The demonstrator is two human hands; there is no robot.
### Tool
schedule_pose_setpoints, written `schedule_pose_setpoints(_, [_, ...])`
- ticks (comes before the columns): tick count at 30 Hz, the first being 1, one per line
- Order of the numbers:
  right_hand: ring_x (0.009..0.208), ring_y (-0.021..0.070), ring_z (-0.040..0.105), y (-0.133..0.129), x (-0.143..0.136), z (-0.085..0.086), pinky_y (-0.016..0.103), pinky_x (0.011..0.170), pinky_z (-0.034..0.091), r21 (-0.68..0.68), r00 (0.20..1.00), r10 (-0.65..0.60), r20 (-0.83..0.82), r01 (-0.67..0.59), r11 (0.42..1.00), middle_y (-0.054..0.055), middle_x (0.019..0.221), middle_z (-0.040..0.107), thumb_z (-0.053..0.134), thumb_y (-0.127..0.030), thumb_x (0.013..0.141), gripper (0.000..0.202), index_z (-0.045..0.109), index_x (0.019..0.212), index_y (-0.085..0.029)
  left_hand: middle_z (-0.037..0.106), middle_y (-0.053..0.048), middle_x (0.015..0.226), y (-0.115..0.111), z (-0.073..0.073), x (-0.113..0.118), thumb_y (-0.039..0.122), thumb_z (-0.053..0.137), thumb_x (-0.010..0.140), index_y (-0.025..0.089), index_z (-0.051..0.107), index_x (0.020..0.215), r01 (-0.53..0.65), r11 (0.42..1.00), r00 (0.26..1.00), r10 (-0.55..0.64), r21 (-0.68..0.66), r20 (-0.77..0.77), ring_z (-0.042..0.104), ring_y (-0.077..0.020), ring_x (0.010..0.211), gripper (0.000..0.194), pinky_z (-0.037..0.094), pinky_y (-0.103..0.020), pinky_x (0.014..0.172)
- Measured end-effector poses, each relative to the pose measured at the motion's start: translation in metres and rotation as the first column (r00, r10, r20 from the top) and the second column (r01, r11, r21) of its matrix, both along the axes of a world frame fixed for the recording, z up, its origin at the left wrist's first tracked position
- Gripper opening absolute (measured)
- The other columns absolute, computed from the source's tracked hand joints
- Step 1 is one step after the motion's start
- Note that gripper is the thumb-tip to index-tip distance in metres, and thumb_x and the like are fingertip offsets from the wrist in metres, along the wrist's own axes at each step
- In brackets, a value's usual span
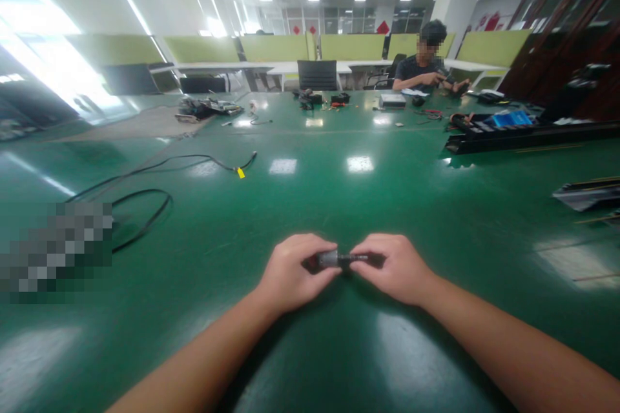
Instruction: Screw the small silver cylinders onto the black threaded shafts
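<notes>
Between my hands, low over the green table (310,200), is a small cylindrical device with a silver-grey body (329,259) and a dark, narrower end (358,257). My left hand (298,271) pinches the grey part between thumb and fingers. The dark end is gripped by my right hand (398,269), its thumb and fingertips closed on it. Both parts lie in one line, and the fingers hide some of the device. Whether it rests on the table I cannot tell.
A black cable with a yellow tag (241,173) curves across the left. Electronic parts (206,108) lie at the far left. Across the table sits a person (421,68). A long black rail (527,139) and metal pieces (588,195) lie on the right.
</notes>
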State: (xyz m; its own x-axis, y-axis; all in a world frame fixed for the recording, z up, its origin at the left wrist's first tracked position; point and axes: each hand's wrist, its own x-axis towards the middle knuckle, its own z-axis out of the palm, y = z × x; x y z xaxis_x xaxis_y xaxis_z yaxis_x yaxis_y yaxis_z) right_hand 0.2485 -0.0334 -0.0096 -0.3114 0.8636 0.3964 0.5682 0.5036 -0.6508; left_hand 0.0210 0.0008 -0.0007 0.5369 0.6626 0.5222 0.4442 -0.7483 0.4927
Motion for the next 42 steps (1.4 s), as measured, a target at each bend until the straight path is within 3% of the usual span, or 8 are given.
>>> schedule_pose_setpoints(42, [0.070, 0.0159, 0.065, -0.0004, 0.0016, 0.0045, 0.028, 0.068, 0.047, -0.003, 0.998, -0.058, 0.001, 0.058, 0.998, 0.001, 0.079, 0.073, 0.071, -0.021, 0.081, 0.008, 0.076, 0.087, -0.022, 0.074, -0.006, 0.087, 0.0022, 0.0021, -0.0020, 0.029, 0.077, 0.075, 0.019, 0.073, 0.096, -0.032, 0.999, 0.999, 0.033, -0.022, 0.003, 0.067, -0.0181, 0.073, 0.024, 0.053, -0.032, 0.072])
